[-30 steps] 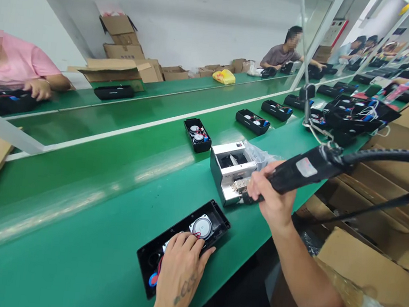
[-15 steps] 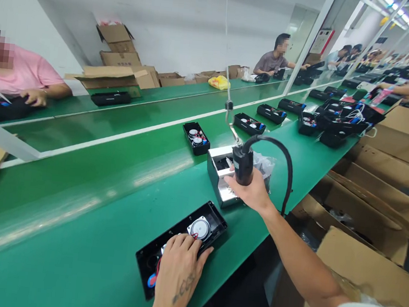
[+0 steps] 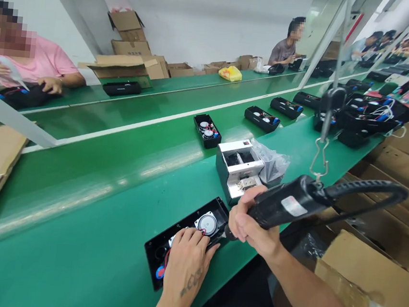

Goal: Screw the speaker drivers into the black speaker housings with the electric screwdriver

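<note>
Screwdriver [image 3: 282, 204] (corded) has moved near the casing [image 3: 182, 223].

On the near bench [image 3: 89, 258], a case [image 3: 187, 223]: speaker [image 3: 207, 224] at its right end, left hand [image 3: 187, 259] across its near side. To the case's right, the right hand [image 3: 253, 226], holding a screwdriver [image 3: 279, 204]. Behind the case, a machine [image 3: 242, 169] with a bag [image 3: 274, 164] at its right. Beyond, on the belt [image 3: 117, 162], further cases [image 3: 262, 119] in a row. Right of the bench, cartons [image 3: 367, 268].

Green bench [image 3: 84, 238], lower left towards right | lower centre: open black housing [image 3: 183, 225] with round speakers | centre: silver machine [image 3: 241, 169], plastic bag [image 3: 274, 162] just beside | upper right: pile of black housings [image 3: 369, 125]
</note>
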